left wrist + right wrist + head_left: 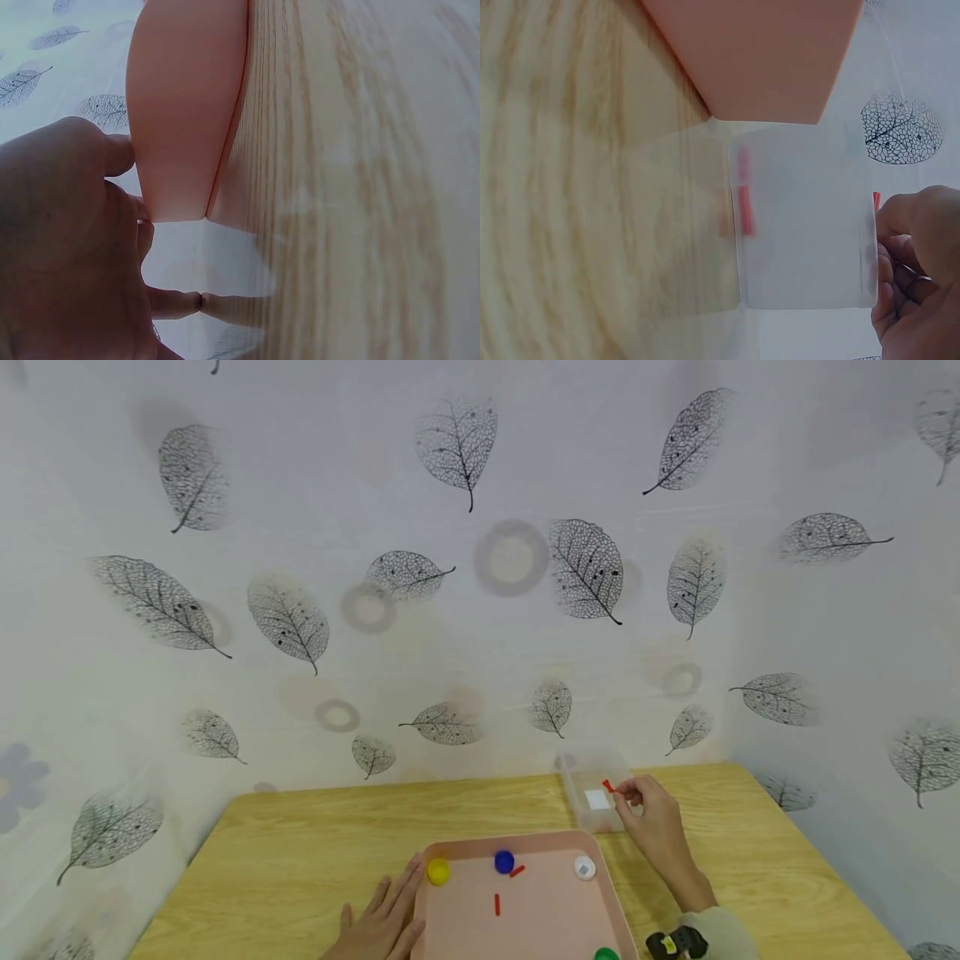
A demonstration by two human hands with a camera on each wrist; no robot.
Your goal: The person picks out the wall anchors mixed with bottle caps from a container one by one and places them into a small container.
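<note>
My right hand [656,827] pinches a small red piece [608,786] between thumb and fingers, over the rim of a translucent plastic box [581,797]. In the right wrist view, the tip of the red piece [876,199] shows beside the thumb, and a red shape [745,210] shows blurred through the box wall. My left hand [382,918] rests along the left side of a pink tray [517,842], its fingers extended against the rim. Two red sticks [497,905] lie in the tray, one close to a blue round cap [504,862].
The tray also holds a yellow cap [438,872], a white cap [585,867] and a green cap [606,953] near its sides. A white label-like square [597,799] shows at the box. The wooden table [315,827] meets a leaf-patterned wall covering [450,652] behind.
</note>
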